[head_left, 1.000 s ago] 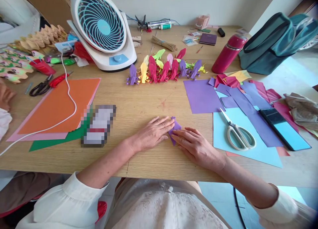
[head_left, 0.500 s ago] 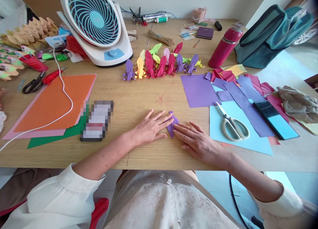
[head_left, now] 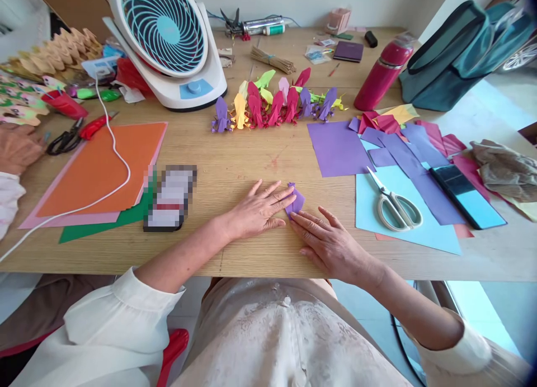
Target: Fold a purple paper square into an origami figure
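A small folded piece of purple paper (head_left: 297,201) lies on the wooden table between my hands. My left hand (head_left: 260,209) is spread flat, its fingertips resting on the paper's left side. From the lower right, my right hand (head_left: 329,239) touches the paper's bottom edge with its fingertips, the fingers stretched out and the palm down. Behind them stands a row of folded paper figures in red, purple, yellow and green (head_left: 274,108). White-handled scissors (head_left: 397,209) lie on a light blue sheet (head_left: 436,239) to the right.
Orange paper (head_left: 104,169) and a phone (head_left: 170,199) lie at left, crossed or neighboured by a white cable (head_left: 126,166). Another person's hand (head_left: 19,147) rests at the far left. A fan (head_left: 193,90), red bottle (head_left: 384,74) and teal bag (head_left: 444,68) stand behind.
My right fingertips have shifted from the purple paper's right side to its lower edge. The other person's hand has come into view at the far left. The view has moved slightly.
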The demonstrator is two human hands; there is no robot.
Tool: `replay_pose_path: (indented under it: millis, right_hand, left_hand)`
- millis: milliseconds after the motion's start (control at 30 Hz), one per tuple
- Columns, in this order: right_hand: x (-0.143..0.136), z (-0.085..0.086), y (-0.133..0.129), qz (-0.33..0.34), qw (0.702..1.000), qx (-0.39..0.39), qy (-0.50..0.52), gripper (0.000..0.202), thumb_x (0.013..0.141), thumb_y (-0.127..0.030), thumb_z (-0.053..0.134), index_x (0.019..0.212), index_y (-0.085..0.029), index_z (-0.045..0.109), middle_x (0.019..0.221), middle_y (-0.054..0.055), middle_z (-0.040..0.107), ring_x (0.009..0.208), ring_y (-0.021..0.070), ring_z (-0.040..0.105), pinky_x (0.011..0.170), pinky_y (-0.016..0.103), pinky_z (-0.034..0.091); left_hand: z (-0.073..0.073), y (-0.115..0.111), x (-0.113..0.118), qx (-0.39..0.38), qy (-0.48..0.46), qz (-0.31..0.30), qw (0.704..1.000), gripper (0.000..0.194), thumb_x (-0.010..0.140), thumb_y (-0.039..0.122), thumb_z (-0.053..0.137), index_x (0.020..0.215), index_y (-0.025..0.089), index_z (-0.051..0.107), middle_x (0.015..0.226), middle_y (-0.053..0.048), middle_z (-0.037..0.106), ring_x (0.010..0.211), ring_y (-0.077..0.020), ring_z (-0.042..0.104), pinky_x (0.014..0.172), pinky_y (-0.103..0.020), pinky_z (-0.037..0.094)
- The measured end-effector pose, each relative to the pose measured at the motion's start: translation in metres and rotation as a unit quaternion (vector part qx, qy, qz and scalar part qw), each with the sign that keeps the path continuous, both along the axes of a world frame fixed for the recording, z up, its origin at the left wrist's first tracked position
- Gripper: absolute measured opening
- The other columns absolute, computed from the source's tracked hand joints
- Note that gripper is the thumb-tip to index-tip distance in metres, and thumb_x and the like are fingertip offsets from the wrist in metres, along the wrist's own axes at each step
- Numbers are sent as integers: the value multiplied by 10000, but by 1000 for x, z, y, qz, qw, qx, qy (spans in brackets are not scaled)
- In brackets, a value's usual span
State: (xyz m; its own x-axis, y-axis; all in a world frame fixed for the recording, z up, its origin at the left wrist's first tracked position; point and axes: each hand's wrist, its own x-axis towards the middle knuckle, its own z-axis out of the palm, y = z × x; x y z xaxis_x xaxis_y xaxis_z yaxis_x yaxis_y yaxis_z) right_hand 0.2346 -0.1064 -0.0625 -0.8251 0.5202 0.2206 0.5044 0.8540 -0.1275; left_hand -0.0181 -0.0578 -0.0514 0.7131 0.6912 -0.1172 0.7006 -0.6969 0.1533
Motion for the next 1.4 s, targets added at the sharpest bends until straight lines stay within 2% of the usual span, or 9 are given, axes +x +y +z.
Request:
replay_pose_path:
  millis: [167,300,400,467,567,700,867,1167,1400]
  right_hand:
    - [-6,5,-3,-7,1000,18,-10,473,1024,-291,438,1421,-48,525,1487,196,520,1357,327,506,1152,564,343]
    - [-9,3,-5,-17,999,28,-2,472,1021,-299,442,1411,-52,539,1462,197,547,1354,328,505,1132,564,378]
    - [-10,-2,-7,-28,999,23,13,475,1020,-297,442,1416,-49,533,1467,193,543,1365,329,496,1141,574,368]
    - [-10,-5,-8,-35,999,14,20,486,1025,-307,436,1433,-55,516,1479,185,533,1381,326,483,1150,579,359]
    - [-9,-7,-9,-40,999,0,26,510,1033,-326,422,1463,-59,482,1510,186,497,1397,318,467,1158,583,351]
    - [-8,-7,-9,-41,999,-11,25,521,1045,-343,390,1472,-56,469,1539,183,459,1398,308,467,1173,572,335]
    - [-9,-9,-8,-42,998,-23,29,530,1042,-365,398,1460,-51,483,1532,194,466,1403,313,460,1182,561,319]
    - [-9,-7,-8,-54,997,-37,27,538,1038,-390,417,1450,-52,493,1511,211,479,1395,311,448,1167,541,340]
    - [-9,-6,-9,-58,998,-29,22,516,1032,-362,425,1455,-74,490,1491,205,501,1388,300,453,1153,538,362]
  left_hand:
    - [-3,-1,-2,12,-2,2,1000,700,1010,600,352,1604,273,177,1678,-44,164,1560,-322,104,1227,-620,98]
    - [3,-1,3,47,-18,-10,999,674,1020,591,324,1584,227,272,1650,-76,264,1556,-308,144,1235,-605,79]
    - [7,8,22,74,-59,-28,995,621,1047,511,304,1569,173,310,1617,-91,348,1551,-267,180,1257,-533,89]
    - [6,21,42,71,-91,-27,993,570,1064,403,262,1584,169,268,1643,-70,291,1558,-232,155,1264,-468,129]
    - [-1,47,73,45,-105,52,992,588,1057,376,252,1604,167,195,1666,-73,216,1562,-232,133,1256,-459,184]
    - [-13,73,96,51,-66,135,987,634,1042,397,306,1606,136,181,1682,-95,136,1565,-289,76,1267,-508,104]
    - [-19,79,99,61,-37,156,985,646,1036,413,318,1612,162,168,1689,-101,98,1564,-323,47,1259,-547,77]
    - [-15,72,102,113,-39,183,976,662,1008,338,391,1610,170,172,1688,-112,124,1561,-334,61,1242,-597,54]
    - [-18,76,99,73,-36,216,973,654,1009,360,370,1610,183,180,1687,-125,112,1557,-349,87,1235,-609,100]
